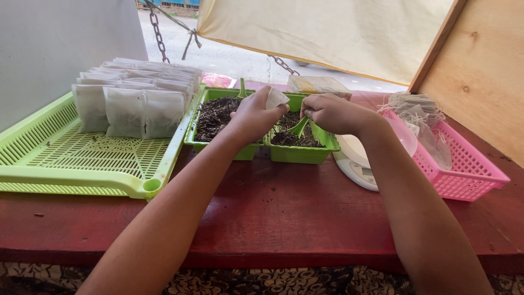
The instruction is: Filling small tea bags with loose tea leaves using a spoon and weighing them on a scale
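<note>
Over the green tub (303, 153) of dark loose leaf, right hand (333, 113) pinches a green scoop (299, 127) and left hand (255, 116) pinches a small white sachet (275, 98); I'd keep the sachet mouth right above the tub so spill drops back. Left of tub: filled white sachets (134, 106) upright in rows on a lime tray (82, 155). Right of it: white scale (357, 164), then pink basket (464, 169) of empty sachets.

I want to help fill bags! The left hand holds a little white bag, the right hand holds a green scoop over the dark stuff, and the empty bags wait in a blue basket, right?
Almost. The head view shows the basket of empty bags is pink, not blue. The rest holds: left hand holds a white bag, right hand a green scoop.
</note>
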